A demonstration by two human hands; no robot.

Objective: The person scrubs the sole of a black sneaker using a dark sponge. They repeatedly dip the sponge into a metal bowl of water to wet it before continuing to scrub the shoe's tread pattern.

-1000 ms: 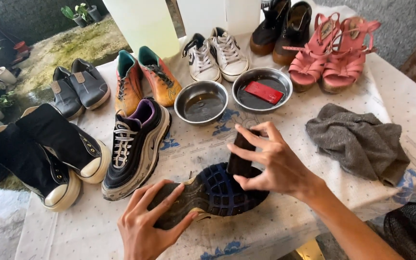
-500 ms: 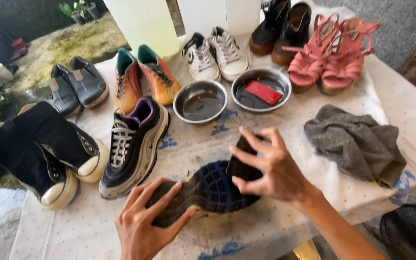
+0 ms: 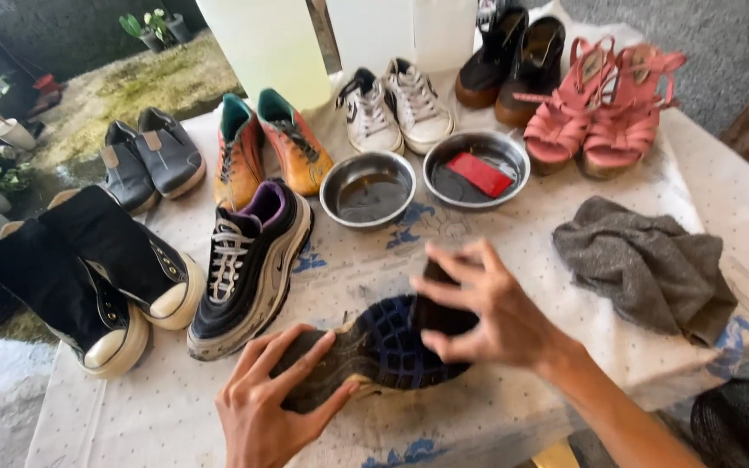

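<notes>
The left hand (image 3: 262, 407) grips the toe end of an upturned sneaker (image 3: 374, 351), fingers wrapped over the dirty sole, thumb on the near edge. The shoe lies sole-up on the white patterned tablecloth (image 3: 513, 260), its blue tread patch facing the camera. The right hand (image 3: 487, 308) is closed on a dark cloth or sponge (image 3: 439, 308), pressing it against the heel half of the sole; the fingers spread across the pad, and its exact kind cannot be told. The two hands sit close together, the shoe bridging them. Just beyond the left hand, touching nothing, stands the matching black sneaker with white laces (image 3: 249, 269), upright, with a purple collar. Farther out from that hand to its left stand two black high-top boots with cream toe caps (image 3: 88, 277), and behind them a pair of grey slip-on shoes (image 3: 149, 156). Directly beyond the hands lie two round steel bowls side by side: the left bowl (image 3: 367, 189) holds dark liquid, the right bowl (image 3: 477, 171) holds a red rectangular block (image 3: 478, 173). To the outer side of the right hand, well apart from it, lies a crumpled grey rag (image 3: 648, 264). At the far edge of the table stand orange football boots (image 3: 270, 147), white low-top sneakers (image 3: 396, 108), brown ankle boots (image 3: 513, 61) and pink wedge sandals (image 3: 604, 108).
</notes>
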